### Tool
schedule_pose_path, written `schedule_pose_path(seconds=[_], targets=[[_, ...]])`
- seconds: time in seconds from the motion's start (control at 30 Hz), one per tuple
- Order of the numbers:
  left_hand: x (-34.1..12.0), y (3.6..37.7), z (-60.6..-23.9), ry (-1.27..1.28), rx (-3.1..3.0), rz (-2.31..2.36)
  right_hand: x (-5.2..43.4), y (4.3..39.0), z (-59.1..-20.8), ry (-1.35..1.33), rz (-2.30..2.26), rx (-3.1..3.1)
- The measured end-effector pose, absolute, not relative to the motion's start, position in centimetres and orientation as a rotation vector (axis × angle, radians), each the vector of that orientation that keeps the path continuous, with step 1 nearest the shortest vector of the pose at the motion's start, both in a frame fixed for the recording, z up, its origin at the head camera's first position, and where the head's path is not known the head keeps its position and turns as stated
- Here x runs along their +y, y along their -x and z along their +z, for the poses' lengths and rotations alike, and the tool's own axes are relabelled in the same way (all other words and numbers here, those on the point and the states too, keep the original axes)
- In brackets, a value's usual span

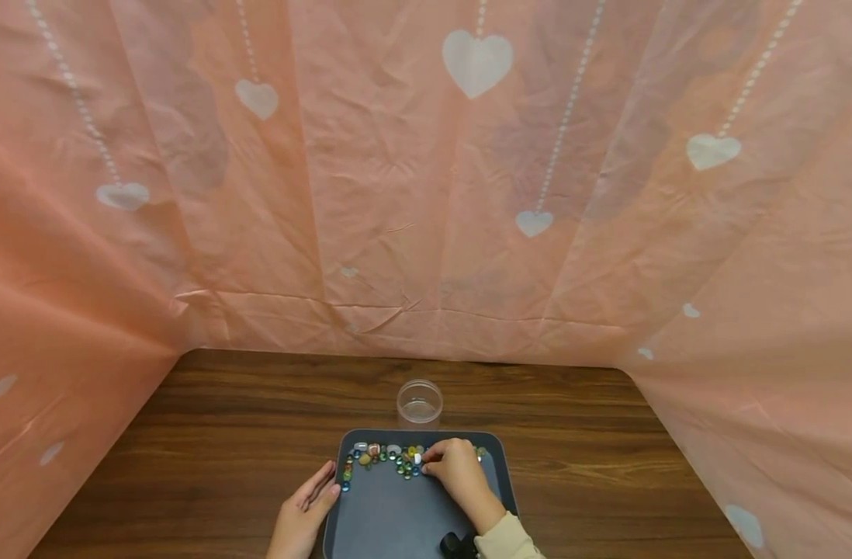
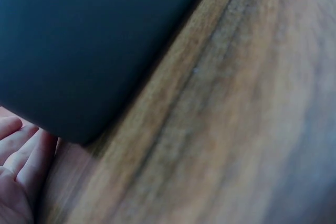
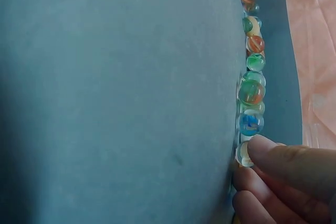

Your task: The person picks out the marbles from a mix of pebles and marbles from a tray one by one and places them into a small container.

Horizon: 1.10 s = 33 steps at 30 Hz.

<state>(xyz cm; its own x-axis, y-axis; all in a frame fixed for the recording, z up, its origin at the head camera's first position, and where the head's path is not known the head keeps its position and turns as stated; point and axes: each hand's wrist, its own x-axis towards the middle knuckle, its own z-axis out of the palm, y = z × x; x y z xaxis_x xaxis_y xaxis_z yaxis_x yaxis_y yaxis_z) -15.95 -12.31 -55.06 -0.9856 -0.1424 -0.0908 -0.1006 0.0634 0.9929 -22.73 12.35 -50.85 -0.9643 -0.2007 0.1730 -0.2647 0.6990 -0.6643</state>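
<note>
Around the R forearm a long slv. [image 1: 507,538] is worn, pale cream/beige, plain fabric, w/ soft creases nr. the cuff. A small blk. cam [image 1: 456,546], rounded in shape, is set at the R wrist, just beside the cuff; finer details can't be made out. R grip [image 1: 459,471] & L grip [image 1: 300,512] are both left bare, i.e. ungloved.

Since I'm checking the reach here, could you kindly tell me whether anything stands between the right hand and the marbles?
Nothing visible does: the right hand is over the tray, its fingertips right at a clear marble, beside other marbles near the far wall.
</note>
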Motion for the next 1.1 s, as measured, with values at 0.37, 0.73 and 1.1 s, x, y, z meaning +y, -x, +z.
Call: schedule_pose_path(seconds=[0.37,0.73,1.1], targets=[[-12.1,16.0,-55.3,-0.262,-2.258,-2.117,13.1,23.1,-50.7,-0.090,1.711,-2.623],[-12.2,15.9,-55.1,-0.260,-2.265,-2.109,13.7,24.3,-49.9,0.341,2.705,-1.938],[-11.9,15.8,-54.9,-0.309,-2.282,-2.100,12.8,26.9,-46.9,0.265,2.463,-2.015]])
